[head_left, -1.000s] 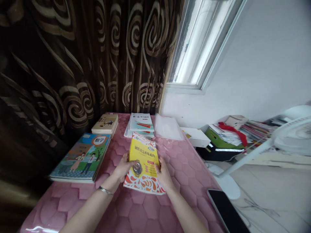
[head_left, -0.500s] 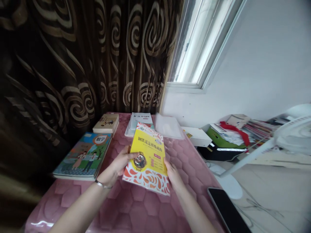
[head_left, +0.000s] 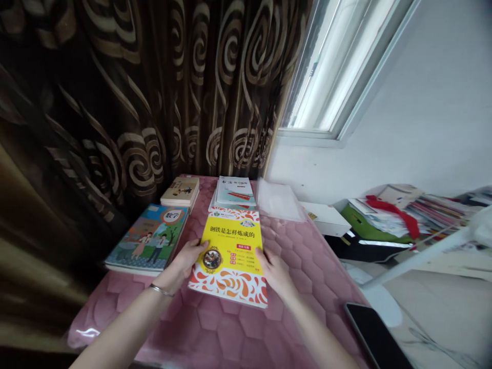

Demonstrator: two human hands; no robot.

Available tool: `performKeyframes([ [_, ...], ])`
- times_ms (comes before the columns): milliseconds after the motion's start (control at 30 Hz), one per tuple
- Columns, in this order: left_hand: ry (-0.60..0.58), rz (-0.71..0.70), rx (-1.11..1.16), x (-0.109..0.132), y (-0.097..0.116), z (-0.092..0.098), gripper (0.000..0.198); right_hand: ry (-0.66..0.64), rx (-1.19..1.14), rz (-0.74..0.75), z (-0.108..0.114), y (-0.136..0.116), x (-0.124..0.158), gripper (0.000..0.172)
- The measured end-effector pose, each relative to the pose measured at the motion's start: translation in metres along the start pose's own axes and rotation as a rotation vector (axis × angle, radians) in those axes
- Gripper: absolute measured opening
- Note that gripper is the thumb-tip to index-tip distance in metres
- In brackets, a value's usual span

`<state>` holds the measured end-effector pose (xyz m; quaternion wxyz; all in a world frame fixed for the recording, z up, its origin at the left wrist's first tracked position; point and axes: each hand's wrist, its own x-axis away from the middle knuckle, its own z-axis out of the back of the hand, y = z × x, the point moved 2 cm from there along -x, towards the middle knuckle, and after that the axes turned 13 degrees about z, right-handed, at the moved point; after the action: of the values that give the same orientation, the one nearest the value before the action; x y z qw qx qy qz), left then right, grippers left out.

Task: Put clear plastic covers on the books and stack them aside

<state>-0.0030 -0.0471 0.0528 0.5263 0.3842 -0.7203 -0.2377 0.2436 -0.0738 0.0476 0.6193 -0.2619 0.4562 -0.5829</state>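
Observation:
A yellow book with red and orange swirls and Chinese lettering lies flat or nearly flat over the pink table, in front of me. My left hand grips its left edge, with the thumb on the cover. On the opposite edge my right hand holds it, fingers partly hidden beneath. Just beyond the book's top edge is a stack of pale calligraphy workbooks. To the left rests a pile of mathematics textbooks with a blue illustrated cover, and behind it a stack of small tan books.
The table has a pink hexagon-patterned cover. Clear plastic sheets lie at its back right, a black phone at the right edge. Beyond stand a white box, a white fan and piled papers. A dark curtain hangs behind.
The yellow book has turned straighter and come down flatter, both hands still on it. The whole scene has shifted right in view as the camera turned slightly left.

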Motion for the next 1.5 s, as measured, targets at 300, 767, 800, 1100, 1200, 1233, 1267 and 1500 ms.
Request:
performKeyframes([
  [300,0.295,-0.134,-0.267,0.027,0.081,0.098,0.02,-0.153,-0.167,0.146,-0.102,-0.08,-0.023,0.036],
  [767,0.741,-0.136,-0.842,0.006,0.125,0.223,0.02,-0.282,-0.021,0.134,-0.248,-0.111,-0.049,0.029],
  [800,0.762,-0.142,-0.888,0.003,0.125,0.225,0.018,-0.287,-0.016,0.125,-0.251,-0.108,-0.048,0.029],
  [1100,0.958,-0.194,-1.271,-0.006,0.118,0.226,0.024,-0.295,-0.015,0.069,-0.257,-0.104,-0.044,0.032],
  [1200,0.987,-0.211,-1.339,-0.005,0.112,0.226,0.028,-0.309,0.003,0.068,-0.256,-0.106,-0.044,0.031],
  [1233,0.984,-0.21,-1.352,-0.005,0.111,0.226,0.03,-0.313,0.014,0.068,-0.255,-0.107,-0.044,0.03],
  [1267,0.974,-0.206,-1.363,-0.005,0.111,0.226,0.031,-0.318,0.026,0.069,-0.255,-0.108,-0.044,0.03],
  [1500,0.909,-0.231,-1.406,-0.007,0.112,0.223,0.032,-0.365,0.147,0.078,-0.248,-0.114,-0.043,0.038],
])
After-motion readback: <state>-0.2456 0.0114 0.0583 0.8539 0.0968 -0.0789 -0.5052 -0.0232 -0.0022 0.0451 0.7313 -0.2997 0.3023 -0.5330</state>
